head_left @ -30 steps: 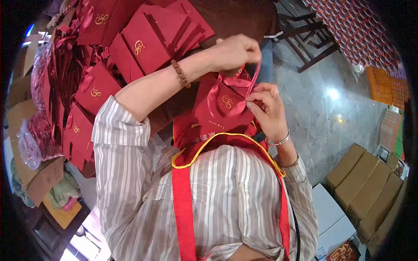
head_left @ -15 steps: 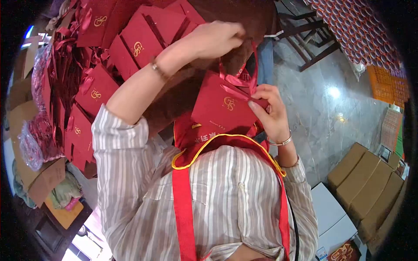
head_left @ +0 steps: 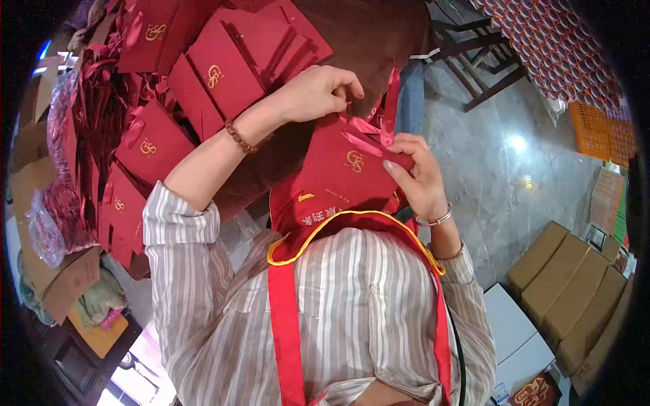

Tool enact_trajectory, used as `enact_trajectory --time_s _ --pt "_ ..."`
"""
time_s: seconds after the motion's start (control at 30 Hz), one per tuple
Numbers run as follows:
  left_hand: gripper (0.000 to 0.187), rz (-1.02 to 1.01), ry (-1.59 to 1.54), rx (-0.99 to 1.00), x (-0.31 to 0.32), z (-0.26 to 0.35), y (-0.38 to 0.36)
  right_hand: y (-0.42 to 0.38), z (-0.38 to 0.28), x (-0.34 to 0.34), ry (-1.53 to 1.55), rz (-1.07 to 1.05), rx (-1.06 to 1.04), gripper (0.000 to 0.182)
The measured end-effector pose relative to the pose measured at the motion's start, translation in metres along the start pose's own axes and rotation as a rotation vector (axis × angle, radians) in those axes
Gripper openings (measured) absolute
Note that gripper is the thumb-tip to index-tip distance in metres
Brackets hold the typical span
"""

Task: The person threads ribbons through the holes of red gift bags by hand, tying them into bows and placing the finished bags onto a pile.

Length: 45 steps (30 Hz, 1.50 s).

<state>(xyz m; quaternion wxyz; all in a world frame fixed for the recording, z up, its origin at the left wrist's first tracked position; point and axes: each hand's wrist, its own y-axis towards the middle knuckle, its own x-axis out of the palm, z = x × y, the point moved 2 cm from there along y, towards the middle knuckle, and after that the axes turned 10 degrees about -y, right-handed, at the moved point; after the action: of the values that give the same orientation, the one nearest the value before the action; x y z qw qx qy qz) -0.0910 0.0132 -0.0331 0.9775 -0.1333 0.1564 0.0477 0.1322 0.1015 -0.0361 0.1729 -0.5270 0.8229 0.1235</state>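
Observation:
A dark red paper gift bag (head_left: pixel 332 166) with a gold emblem lies against the front of my red apron (head_left: pixel 288 203). My right hand (head_left: pixel 421 172) grips its right edge, with the thumb on the front and the fingers near a satin ribbon (head_left: pixel 369 128). One strand of that ribbon stands up above the bag's top edge. My left hand (head_left: pixel 318 93) hovers at the top left corner of the bag. Its fingers are bent, with a gap between index finger and thumb, and a ribbon strand shows close to the thumb tip.
More red gift bags (head_left: pixel 220 74) lie on the brown-covered table (head_left: pixel 386 27) ahead and to the left. Plastic-wrapped bundles (head_left: pixel 51 223) are at far left. Cardboard boxes (head_left: pixel 569 284) and a white box (head_left: pixel 518 338) stand at right, with an orange crate (head_left: pixel 590 128) beyond.
My left hand has come down and left, from above the ribbon to the bag's top corner. The ribbon loop has dropped on its left side. My right hand stays on the bag.

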Motion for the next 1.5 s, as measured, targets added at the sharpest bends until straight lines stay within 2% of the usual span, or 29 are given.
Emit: enact_trajectory --time_s 0.07,0.13,0.23,0.3,0.37,0.4,0.43,0.5,0.57,0.6,0.63,0.77,0.8,0.83,0.87,0.9,0.97,1.03,1.1,1.13,1.2,1.23,1.27,1.3,1.33,1.37,1.4,1.43,1.5 --pt "0.026 0.061 0.031 0.028 0.005 0.004 0.001 0.001 -0.007 -0.002 -0.195 -0.044 -0.043 0.023" --pt "0.025 0.344 0.414 0.099 0.008 0.016 -0.001 0.0 -0.011 0.0 -0.208 -0.066 -0.076 0.024" --pt "0.024 0.543 0.533 0.252 0.014 0.021 0.0 -0.003 -0.015 0.007 -0.093 -0.08 -0.096 0.027" --pt "0.023 0.56 0.563 0.208 0.017 0.022 0.002 -0.001 -0.015 0.004 -0.162 -0.02 -0.118 0.03" --pt "0.024 0.618 0.519 0.343 0.018 0.021 0.004 -0.002 -0.01 0.003 -0.176 -0.024 -0.178 0.031" --pt "0.025 0.612 0.476 0.283 0.018 0.02 0.007 -0.003 -0.009 0.0 -0.158 0.009 -0.192 0.031" --pt "0.029 0.5 0.336 0.068 0.012 0.022 0.01 -0.002 -0.008 -0.002 -0.136 0.038 -0.216 0.032" --pt "0.043 0.348 -0.209 0.124 0.008 0.019 0.006 -0.005 0.001 -0.008 0.127 0.108 -0.089 0.036" --pt "0.061 0.333 -0.446 0.109 0.012 0.013 -0.003 -0.004 0.01 -0.017 0.277 0.159 -0.078 0.038" --pt "0.065 0.316 -0.578 0.006 0.011 0.025 -0.016 -0.003 0.017 -0.024 0.376 0.224 0.01 0.037" --pt "0.069 0.298 -0.721 0.052 0.015 0.025 -0.021 -0.001 0.021 -0.031 0.473 0.285 0.101 0.036" --pt "0.075 0.341 -0.445 0.2 0.021 0.023 -0.034 0.021 0.007 -0.038 0.401 0.258 -0.052 0.033" --pt "0.073 0.215 -0.713 0.041 0.017 0.016 -0.036 0.028 -0.009 -0.04 0.487 0.238 -0.041 0.032" --pt "0.073 0.273 -0.701 0.042 0.004 0.024 -0.046 0.033 -0.018 -0.036 0.576 0.209 -0.025 0.032" --pt "0.072 0.44 -0.736 0.108 -0.013 0.035 -0.058 0.037 0.002 -0.036 0.354 0.288 -0.081 0.039" --pt "0.071 0.602 -0.763 0.178 -0.031 0.049 -0.071 0.042 -0.005 -0.035 0.377 0.248 -0.105 0.039" --pt "0.074 0.961 -0.693 0.348 -0.078 0.066 -0.106 0.051 -0.024 -0.039 0.802 0.08 -0.054 0.039" --pt "0.07 1.249 -0.695 0.484 -0.131 0.069 -0.145 0.054 -0.016 -0.034 0.754 0.081 -0.003 0.032" --pt "0.06 1.478 -0.59 0.607 -0.179 0.059 -0.188 0.052 0.002 -0.027 0.471 0.021 0.2 0.027" --pt "0.055 1.5 -0.542 0.725 -0.212 0.038 -0.213 0.05 0.007 -0.021 0.441 -0.002 0.162 0.024" --pt "0.054 1.705 -0.576 0.623 -0.217 0.063 -0.254 0.045 0.018 -0.014 0.446 -0.045 0.195 0.023" --pt "0.053 1.831 -0.458 0.605 -0.252 0.025 -0.287 0.043 0.024 -0.01 0.447 -0.068 0.24 0.022" --pt "0.051 1.793 -0.418 0.626 -0.264 0.013 -0.31 0.041 0.028 -0.006 0.466 -0.073 0.259 0.021" --pt "0.05 1.934 -0.244 0.431 -0.267 0.01 -0.322 0.041 0.033 -0.002 0.462 -0.065 0.273 0.021" --pt "0.049 1.94 0.033 0.253 -0.264 0.013 -0.325 0.041 0.034 0.002 0.425 -0.12 0.264 0.02" --pt "0.047 1.839 0.031 0.236 -0.268 0.001 -0.333 0.039 0.033 0.002 0.381 -0.17 0.263 0.02" --pt "0.043 1.82 0.284 -0.025 -0.281 -0.022 -0.347 0.04 0.025 0.005 0.38 -0.195 0.246 0.02" --pt "0.041 1.72 0.575 -0.156 -0.302 -0.058 -0.368 0.041 0.021 0.006 0.371 -0.173 0.264 0.02" --pt "0.041 1.71 0.581 -0.412 -0.303 -0.064 -0.369 0.045 0.013 0.01 0.337 -0.287 0.194 0.02"
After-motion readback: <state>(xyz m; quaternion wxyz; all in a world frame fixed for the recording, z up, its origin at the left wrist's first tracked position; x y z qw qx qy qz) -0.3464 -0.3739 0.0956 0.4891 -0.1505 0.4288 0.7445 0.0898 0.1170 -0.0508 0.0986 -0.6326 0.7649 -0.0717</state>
